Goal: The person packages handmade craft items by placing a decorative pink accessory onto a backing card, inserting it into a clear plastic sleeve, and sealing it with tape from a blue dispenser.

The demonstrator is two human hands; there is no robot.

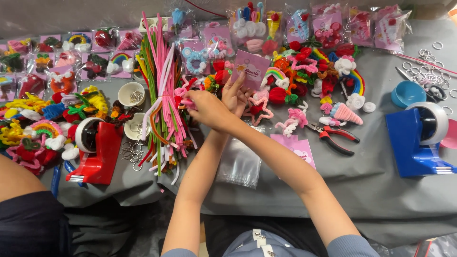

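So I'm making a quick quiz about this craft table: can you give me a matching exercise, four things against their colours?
Things:
1. tape dispenser left of the hands
2. tape dispenser at the right edge
3. small bowl by the key rings
4. card held in the hand

Colours:
A. pink
B. red
C. dark blue
D. light blue

Pairs: 1-B, 2-C, 3-D, 4-A
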